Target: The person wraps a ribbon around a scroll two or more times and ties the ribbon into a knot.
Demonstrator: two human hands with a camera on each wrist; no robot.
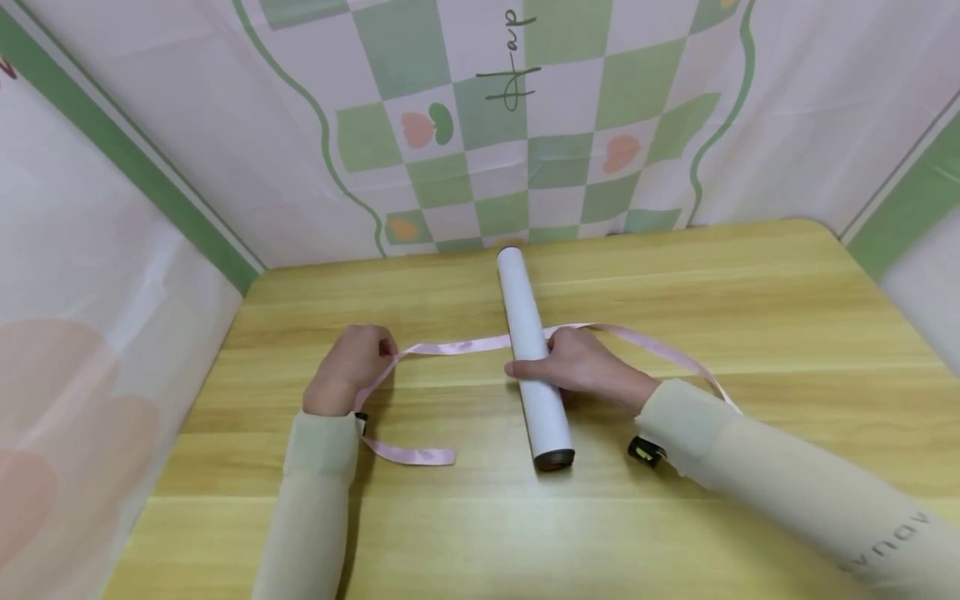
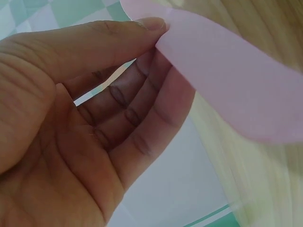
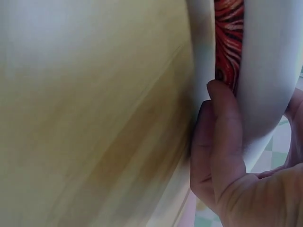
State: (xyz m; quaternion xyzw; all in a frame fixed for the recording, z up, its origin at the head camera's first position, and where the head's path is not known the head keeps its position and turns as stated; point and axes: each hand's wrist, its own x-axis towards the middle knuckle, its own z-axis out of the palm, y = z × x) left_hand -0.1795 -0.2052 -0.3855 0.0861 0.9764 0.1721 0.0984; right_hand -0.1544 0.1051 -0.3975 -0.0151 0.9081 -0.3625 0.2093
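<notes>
A long white roll [image 1: 537, 400] with dark ends lies on the table, pointing away from me. My right hand [image 1: 581, 360] grips it around the middle, thumb across the top and fingers at its right side. A strip of red pattern [image 3: 229, 42] shows along the roll in the right wrist view. The pink ribbon [image 1: 461, 346] runs beneath the roll and out to both sides. Left of the roll, my left hand [image 1: 348, 367] pinches the ribbon [image 2: 236, 80] between thumb and fingertips. The ribbon's short loose end hangs back past the left wrist onto the table.
The wooden table [image 1: 450, 533] meets a hanging cloth [image 1: 495, 175] with green and white checks at its far edge. Another cloth hangs on the left side. Small black wrist devices [image 1: 647, 451] sit at the cuffs. The ribbon's other end trails behind the right forearm.
</notes>
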